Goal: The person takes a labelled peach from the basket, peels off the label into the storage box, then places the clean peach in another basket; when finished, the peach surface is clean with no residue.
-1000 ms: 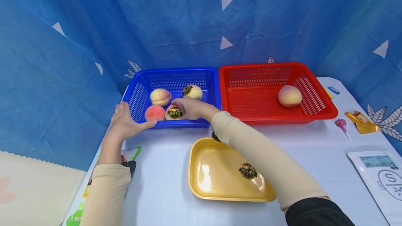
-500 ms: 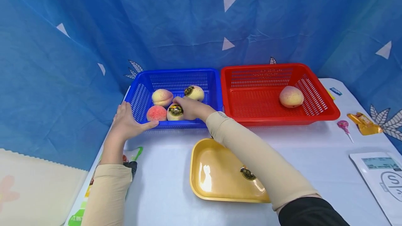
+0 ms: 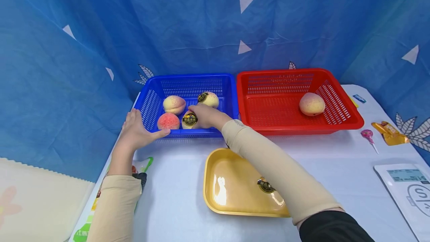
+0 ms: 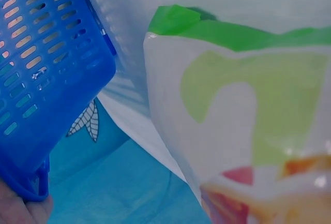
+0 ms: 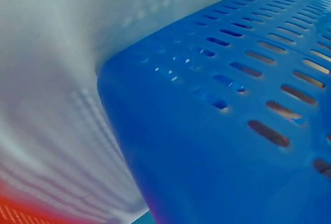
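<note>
In the head view my right hand (image 3: 206, 116) reaches into the blue basket (image 3: 228, 96) and grips a pale peach (image 3: 190, 125) with a black-and-gold sticker (image 3: 189, 119). Its fingers come over the peach from the right and are partly hidden. My left hand (image 3: 137, 130) rests at the basket's front left corner, fingers straight along the side, thumb on the front rim. Beside the gripped peach sits a red-pink peach (image 3: 168, 121). Behind lie a yellow-pink peach (image 3: 174, 105) and another stickered peach (image 3: 209, 99). The right wrist view shows only the basket's outer wall (image 5: 170, 131) near that hand.
A red basket (image 3: 282, 129) with one peach (image 3: 312, 104) adjoins on the right. Nearer stands a gold tray (image 3: 215, 182) bearing a loose sticker (image 3: 265, 185), partly under my right forearm. A printed bag (image 4: 222, 100) lies left; a scale (image 3: 404, 193), lollipop and wrappers lie right.
The gripped peach has turned within my right hand, so its sticker shifts, and it has moved slightly right, away from the red-pink peach. My left hand stays at the corner.
</note>
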Motion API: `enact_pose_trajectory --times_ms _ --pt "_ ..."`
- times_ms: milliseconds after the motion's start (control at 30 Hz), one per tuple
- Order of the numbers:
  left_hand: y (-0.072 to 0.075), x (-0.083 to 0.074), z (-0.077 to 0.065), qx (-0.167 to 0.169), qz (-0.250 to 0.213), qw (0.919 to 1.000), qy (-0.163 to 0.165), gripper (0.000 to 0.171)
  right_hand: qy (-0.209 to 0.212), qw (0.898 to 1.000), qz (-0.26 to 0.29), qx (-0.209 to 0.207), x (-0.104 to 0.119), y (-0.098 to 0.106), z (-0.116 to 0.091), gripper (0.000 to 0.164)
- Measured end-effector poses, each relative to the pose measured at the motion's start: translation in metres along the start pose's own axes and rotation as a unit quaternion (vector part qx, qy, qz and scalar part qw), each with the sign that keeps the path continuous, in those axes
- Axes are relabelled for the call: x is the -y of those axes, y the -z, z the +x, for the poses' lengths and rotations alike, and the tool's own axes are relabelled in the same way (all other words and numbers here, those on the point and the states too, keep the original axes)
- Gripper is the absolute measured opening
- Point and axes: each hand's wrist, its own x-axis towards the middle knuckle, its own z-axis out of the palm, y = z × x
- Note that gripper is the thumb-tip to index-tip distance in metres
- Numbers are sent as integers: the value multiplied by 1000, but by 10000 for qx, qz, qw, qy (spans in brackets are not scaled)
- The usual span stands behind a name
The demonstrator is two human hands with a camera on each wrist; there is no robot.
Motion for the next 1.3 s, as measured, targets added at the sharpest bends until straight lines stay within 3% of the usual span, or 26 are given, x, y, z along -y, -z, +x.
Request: enact_pose_trajectory --times_ms 167,400,633,900,1300 --pt "0 -1 0 29 1 10000 16 147 -88 9995 258 -138 -3 7 -7 58" --pt "2 -2 -1 46 51 10000 -9 146 149 9976 566 -370 -7 23 -23 79" --pt "2 -3 -2 78 4 10000 47 147 381 9934 755 -774 -15 37 -41 82" --pt "3 -3 -2 83 35 10000 10 147 450 9913 876 -877 -20 49 -77 87" --pt "1 -2 -1 21 38 10000 22 147 654 9770 1345 -1521 -30 48 -140 89"
